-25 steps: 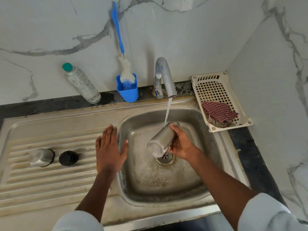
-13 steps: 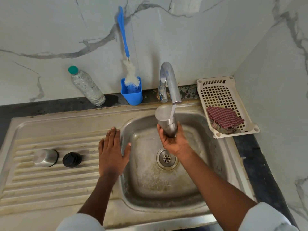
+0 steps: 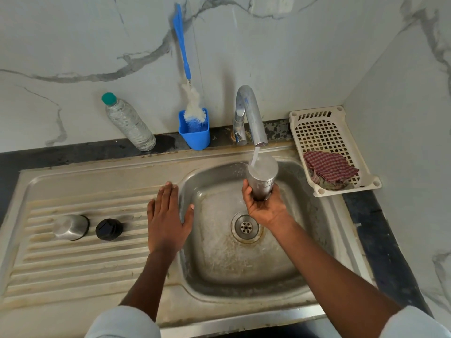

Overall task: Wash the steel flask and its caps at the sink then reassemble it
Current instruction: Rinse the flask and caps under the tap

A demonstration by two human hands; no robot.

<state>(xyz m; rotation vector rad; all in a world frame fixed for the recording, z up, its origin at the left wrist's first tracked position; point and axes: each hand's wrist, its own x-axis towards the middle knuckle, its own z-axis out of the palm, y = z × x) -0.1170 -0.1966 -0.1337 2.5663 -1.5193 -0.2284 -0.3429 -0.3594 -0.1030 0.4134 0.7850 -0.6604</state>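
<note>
While water runs from the tap [image 3: 251,118], the right hand [image 3: 264,208] grips the flask [image 3: 262,178] at frame centre. The left hand [image 3: 166,223] lies flat, fingers straight, on the sink [image 3: 97,264] beside two caps [image 3: 70,226].

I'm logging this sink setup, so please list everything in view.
Steel flask body: 1, silver, under tap stream
Steel cup cap: 1, silver, drainboard
Round stopper cap: 1, black, beside it
Curved tap: 1, chrome, running
Sink basin: 1, steel
Plastic bottle: 1, clear, green-capped, against wall
Bottle brush: 1, blue-handled, in blue holder
Basket: 1, cream, holding checked cloth
Left hand: flat on sink edge
Right hand: grips flask
</note>
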